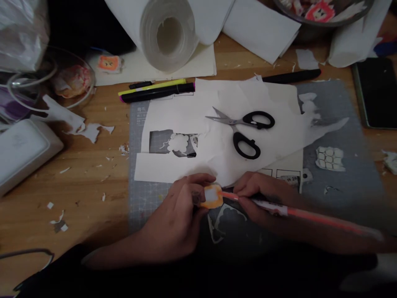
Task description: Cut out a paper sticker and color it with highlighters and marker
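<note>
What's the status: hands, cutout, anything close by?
Left hand pinches orange-edged cutout over grey mat. Right hand holds orange marker, tip at cutout's edge. Scissors lie open on white paper beyond, clear of both hands.

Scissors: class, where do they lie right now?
In the head view, the scissors lie open on the white paper, centre-right, just beyond the right hand.

The camera rides on my head, facing forward and steeply down onto the wooden desk. It sits close: my left hand and right hand fill the lower middle, and the paper roll crosses the top edge.
</note>
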The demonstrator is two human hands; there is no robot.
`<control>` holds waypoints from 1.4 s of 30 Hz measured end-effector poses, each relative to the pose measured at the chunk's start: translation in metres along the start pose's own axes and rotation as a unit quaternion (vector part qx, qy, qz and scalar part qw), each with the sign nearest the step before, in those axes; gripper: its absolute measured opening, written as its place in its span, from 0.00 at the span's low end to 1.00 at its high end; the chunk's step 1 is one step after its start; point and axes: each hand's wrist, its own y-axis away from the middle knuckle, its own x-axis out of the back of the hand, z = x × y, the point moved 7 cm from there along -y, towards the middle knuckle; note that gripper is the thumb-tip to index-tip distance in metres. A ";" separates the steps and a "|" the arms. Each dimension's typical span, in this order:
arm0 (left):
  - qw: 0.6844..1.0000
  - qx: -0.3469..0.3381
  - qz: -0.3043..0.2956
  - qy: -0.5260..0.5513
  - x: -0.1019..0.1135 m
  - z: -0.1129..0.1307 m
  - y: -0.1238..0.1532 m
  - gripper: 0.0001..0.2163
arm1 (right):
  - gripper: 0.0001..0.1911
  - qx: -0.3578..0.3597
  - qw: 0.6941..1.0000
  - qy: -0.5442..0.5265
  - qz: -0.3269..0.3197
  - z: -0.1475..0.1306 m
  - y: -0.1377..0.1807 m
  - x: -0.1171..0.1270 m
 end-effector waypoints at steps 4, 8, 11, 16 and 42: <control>1.000 0.002 -0.010 -0.001 -0.001 -0.001 0.002 0.11 | 0.03 0.003 1.000 -0.013 0.002 -0.002 0.000 0.001; 1.000 -0.001 -0.026 0.008 -0.001 0.000 0.002 0.12 | 0.06 -0.010 1.000 -0.005 -0.008 -0.003 0.000 0.001; 0.999 -0.019 -0.026 0.006 0.000 0.004 0.001 0.14 | 0.05 0.003 1.000 0.007 -0.007 -0.004 0.000 0.001; 1.000 -0.006 0.001 -0.024 0.005 0.005 -0.003 0.15 | 0.05 0.005 1.000 -0.006 -0.002 -0.002 -0.001 0.001; 0.999 0.011 0.025 -0.041 0.004 0.001 -0.001 0.11 | 0.05 0.019 1.000 -0.012 0.011 -0.003 -0.001 0.001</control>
